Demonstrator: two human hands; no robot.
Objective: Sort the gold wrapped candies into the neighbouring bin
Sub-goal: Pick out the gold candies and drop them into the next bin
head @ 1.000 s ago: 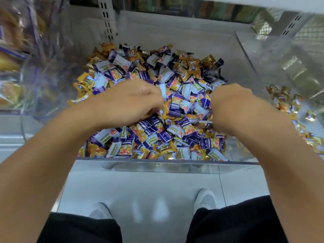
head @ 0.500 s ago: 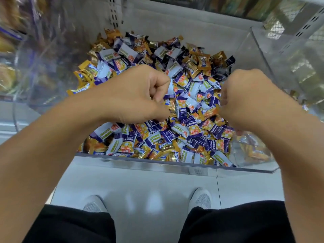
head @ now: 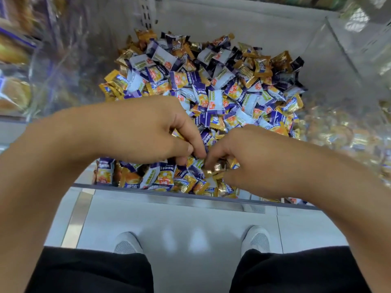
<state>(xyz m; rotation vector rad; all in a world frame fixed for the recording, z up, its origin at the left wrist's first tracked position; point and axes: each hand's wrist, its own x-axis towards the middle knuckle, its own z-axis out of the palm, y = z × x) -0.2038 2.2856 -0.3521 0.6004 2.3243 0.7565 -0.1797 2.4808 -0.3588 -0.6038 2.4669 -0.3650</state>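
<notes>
Head view: my hands have dropped from fists above the pile to the bin's (head: 148, 188) front edge, left hand (head: 146, 130) curled, pinching among wrappers, right hand (head: 251, 161) clamped on gold candies (head: 218, 169), ready for the right-hand bin (head: 349, 66).

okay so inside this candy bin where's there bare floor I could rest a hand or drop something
Bare floor shows along the back wall behind the candy pile, and down the right side beside the clear divider. The front middle is crowded: left hand and right hand dig there.
</notes>
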